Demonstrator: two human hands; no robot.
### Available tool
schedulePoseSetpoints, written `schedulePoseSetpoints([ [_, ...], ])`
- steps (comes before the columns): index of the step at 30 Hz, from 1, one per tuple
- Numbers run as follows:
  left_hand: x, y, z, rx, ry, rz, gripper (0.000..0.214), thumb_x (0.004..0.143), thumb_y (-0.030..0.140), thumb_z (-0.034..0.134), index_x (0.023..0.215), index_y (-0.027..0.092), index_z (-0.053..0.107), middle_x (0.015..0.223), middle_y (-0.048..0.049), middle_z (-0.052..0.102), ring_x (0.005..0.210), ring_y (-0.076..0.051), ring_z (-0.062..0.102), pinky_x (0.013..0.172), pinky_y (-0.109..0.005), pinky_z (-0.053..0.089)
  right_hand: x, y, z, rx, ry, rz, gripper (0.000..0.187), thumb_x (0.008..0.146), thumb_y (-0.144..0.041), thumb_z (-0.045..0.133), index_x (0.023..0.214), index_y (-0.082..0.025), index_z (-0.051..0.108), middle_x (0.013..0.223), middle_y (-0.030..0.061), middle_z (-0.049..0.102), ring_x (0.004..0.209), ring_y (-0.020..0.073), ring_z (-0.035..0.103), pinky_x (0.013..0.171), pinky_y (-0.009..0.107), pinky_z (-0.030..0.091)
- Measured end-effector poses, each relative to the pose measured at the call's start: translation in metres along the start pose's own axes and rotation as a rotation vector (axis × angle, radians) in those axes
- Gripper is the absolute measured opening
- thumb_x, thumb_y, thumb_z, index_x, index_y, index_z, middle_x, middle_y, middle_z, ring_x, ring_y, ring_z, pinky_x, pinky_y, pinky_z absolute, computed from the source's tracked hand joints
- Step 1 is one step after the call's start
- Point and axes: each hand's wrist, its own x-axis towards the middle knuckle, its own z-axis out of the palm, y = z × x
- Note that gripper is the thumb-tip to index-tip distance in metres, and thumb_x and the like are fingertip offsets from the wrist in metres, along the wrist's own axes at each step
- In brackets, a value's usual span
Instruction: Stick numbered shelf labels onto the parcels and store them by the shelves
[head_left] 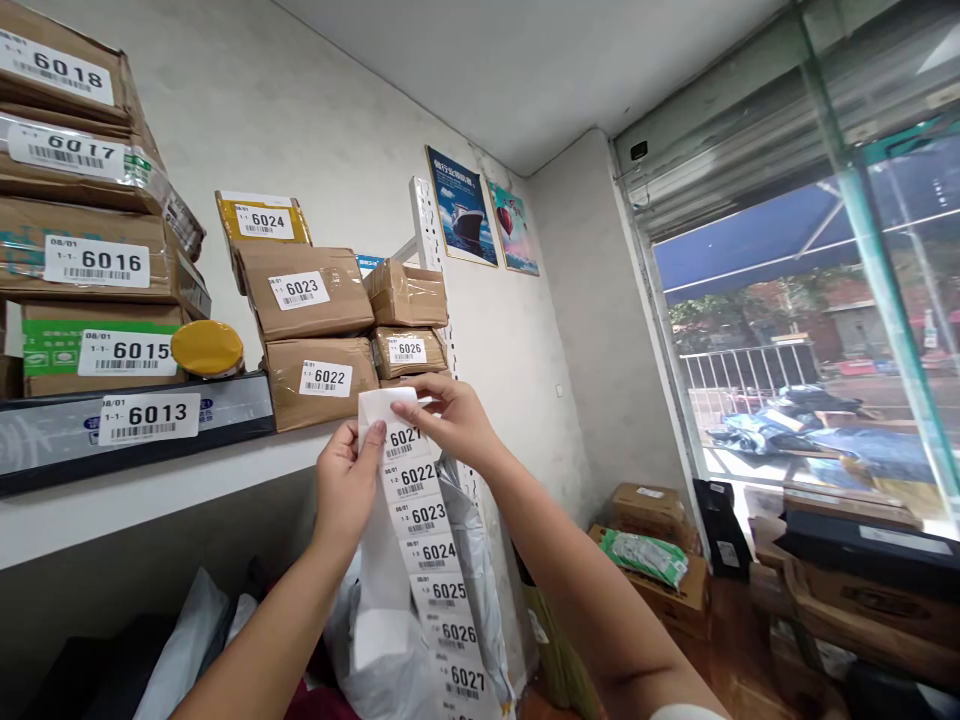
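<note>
A long strip of white barcode labels (428, 519) hangs down in front of the shelf, printed with numbers such as 6022, 6023 and 6024. My left hand (349, 480) grips its left edge near the top, thumb in front. At the upper end, my right hand (454, 420) is closed in a pinch by the label numbered 6027 (403, 441). A blank part of the backing shows to the left of the printed numbers. Just behind my hands, a brown box (319, 380) labelled 6022 sits on the shelf, with the 6023 box (304, 290) on top.
More labelled parcels (97, 260) are stacked on the white shelf (150, 500) at left, beside a round yellow-lidded container (208, 348). Grey bags (184, 640) lie below. Boxes (651, 508) and a green package (645, 557) sit on the floor near the glass front.
</note>
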Motion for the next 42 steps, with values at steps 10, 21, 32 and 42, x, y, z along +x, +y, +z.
schedulePoseSetpoints([
  [10,0.023,0.003,0.019,0.157,0.086,0.117,0.038,0.079,0.050,0.069,0.065,0.019,0.053,0.057,0.0036,0.054,0.051,-0.009,0.047,0.049,-0.021,0.038,0.007,0.005,0.001,0.290,0.210,0.135,0.027,0.067,-0.039,0.080,0.083,-0.021,0.067,0.080,0.0010,0.066,0.071,0.0125,0.059,0.066,0.030,0.052],
  [21,0.015,0.010,0.011,0.201,0.002,0.155,0.033,0.083,0.049,0.065,0.088,0.018,0.074,0.076,-0.0032,0.071,0.070,-0.016,0.061,0.066,-0.026,0.049,-0.014,-0.004,-0.014,0.293,0.047,0.230,0.060,0.063,-0.035,0.084,0.109,-0.029,0.047,0.089,-0.0024,0.060,0.065,0.0124,0.061,0.062,0.032,0.055],
  [32,0.007,0.014,-0.014,0.633,-0.095,0.690,0.036,0.076,0.030,0.076,0.110,0.024,0.067,0.122,-0.0077,0.067,0.115,-0.025,0.059,0.100,-0.038,0.044,-0.048,-0.009,-0.011,0.372,0.210,0.314,0.037,0.062,-0.038,0.084,0.067,-0.021,0.052,0.064,-0.0045,0.056,0.058,0.0097,0.053,0.056,0.025,0.048],
  [42,-0.006,0.007,-0.004,0.215,-0.323,0.103,0.032,0.086,0.040,0.063,0.112,0.024,0.072,0.114,-0.0080,0.072,0.102,-0.023,0.066,0.083,-0.030,0.053,-0.054,-0.001,-0.011,0.405,0.134,0.335,0.029,0.060,-0.030,0.086,0.086,-0.025,0.074,0.073,0.0001,0.065,0.068,0.0132,0.060,0.066,0.032,0.055],
])
